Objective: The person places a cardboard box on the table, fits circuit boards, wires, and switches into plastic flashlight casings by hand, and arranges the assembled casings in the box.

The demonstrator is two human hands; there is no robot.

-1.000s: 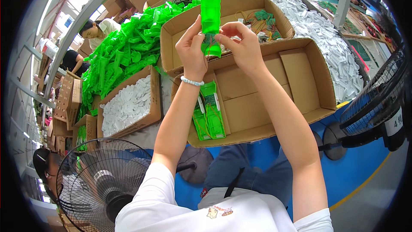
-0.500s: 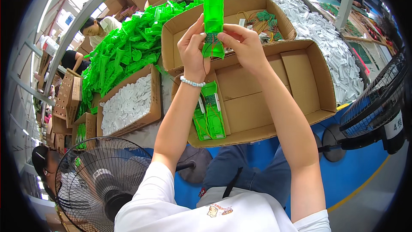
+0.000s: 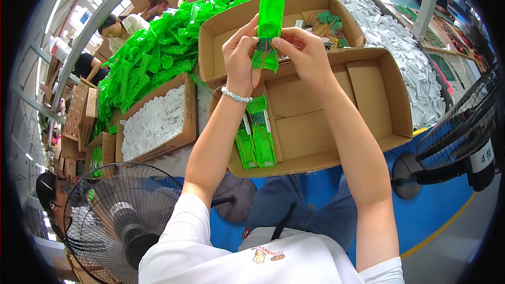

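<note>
Between both hands, a translucent green plastic housing [image 3: 271, 13] stands upright over the cardboard boxes. My left hand [image 3: 240, 52] grips its left edge, fingers bent behind it. On the other side my right hand [image 3: 304, 52] pinches the lower part, with the thumb at a small green circuit board [image 3: 263, 46] inside the shell. Thin red and dark wires run from the board. Below, two similar green housings [image 3: 255, 139] with boards and wires lie side by side in the left end of the near cardboard box [image 3: 315, 121].
Behind it, another cardboard box [image 3: 215, 47] holds circuit boards with wires [image 3: 329, 23]. Green parts [image 3: 158, 52] are heaped left, above a box of white pieces [image 3: 155, 121]. More white parts [image 3: 389, 47] pile up right. Fans [image 3: 126, 221] flank me; people sit beyond.
Both hands and the green housing have shifted slightly to the right in the picture. The grip looks the same, and the housings in the near box stay put.
</note>
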